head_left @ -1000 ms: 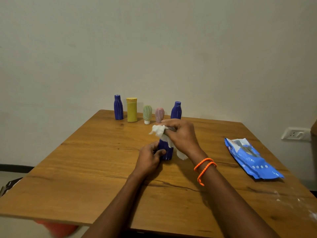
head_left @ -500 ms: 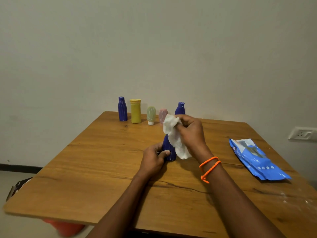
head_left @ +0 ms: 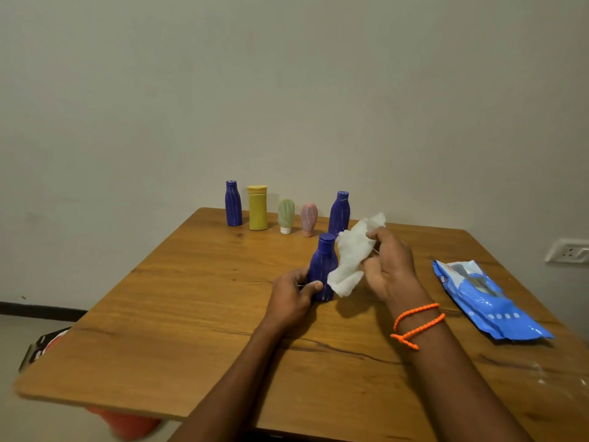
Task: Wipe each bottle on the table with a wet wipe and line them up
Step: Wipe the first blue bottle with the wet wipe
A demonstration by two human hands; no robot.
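Blue bottle (head_left: 323,269) stands upright mid-table (head_left: 191,314), left hand (head_left: 291,298) wrapped round its lower body, thumb across the front. Right hand (head_left: 390,269) pinches the crumpled wet wipe (head_left: 349,256) just right of the bottle; wipe hangs beside the shoulder, may brush it, can't tell. Bottle looks like light rigid plastic, smooth, likely slick when damp, tips easily, so hold low round the body, as the left does. Wipe is soft, limp, bunches up. Five others stand in a row at the far edge: blue bottle at far left (head_left: 233,204), yellow bottle (head_left: 257,208), green tube (head_left: 286,215), pink tube (head_left: 308,219), second blue bottle (head_left: 339,213). Wipe pack (head_left: 484,301) lies at right. Versus half a second ago: wipe has come off the cap, cap and neck now bare, right hand shifted right; left grip unchanged.
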